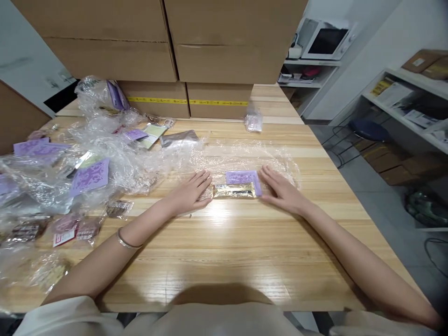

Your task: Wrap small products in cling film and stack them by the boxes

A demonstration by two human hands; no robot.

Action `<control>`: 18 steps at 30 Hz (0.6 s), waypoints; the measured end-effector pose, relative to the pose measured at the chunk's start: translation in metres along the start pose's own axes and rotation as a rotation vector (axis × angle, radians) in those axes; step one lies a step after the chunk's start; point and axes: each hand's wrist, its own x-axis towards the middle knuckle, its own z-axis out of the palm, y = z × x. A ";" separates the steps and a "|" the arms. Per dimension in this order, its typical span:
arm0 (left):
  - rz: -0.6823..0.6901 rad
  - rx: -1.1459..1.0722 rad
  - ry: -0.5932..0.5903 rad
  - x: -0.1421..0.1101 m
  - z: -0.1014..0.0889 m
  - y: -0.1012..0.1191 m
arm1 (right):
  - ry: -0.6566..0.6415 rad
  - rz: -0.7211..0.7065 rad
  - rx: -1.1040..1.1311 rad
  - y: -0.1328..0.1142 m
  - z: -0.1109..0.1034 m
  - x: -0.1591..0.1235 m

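Both my hands rest on a sheet of clear plastic wrap (224, 156) spread over the wooden table. My left hand (191, 192) lies with its fingers stretched out at the left end of a gold foil packet (234, 190). At the other end, my right hand (280, 190) lies open with the fingers apart, beside a purple patterned packet (241, 177). This purple packet sits partly beneath the gold one, just behind it. Neither hand grips anything. The far part of the wrap runs behind the hands to both sides.
Crumpled clear bags with purple cards (91, 177) heap up on the table's left. Small sealed packets (119, 208) lie nearer. Large cardboard boxes (217, 60) stand along the back, with a small clear bag (253, 120) before them. Shelves (416, 112) and a stool (369, 129) are beyond, right.
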 end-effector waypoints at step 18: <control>-0.037 -0.406 -0.107 -0.039 -0.033 -0.050 | 0.048 -0.108 -0.059 -0.016 0.001 -0.017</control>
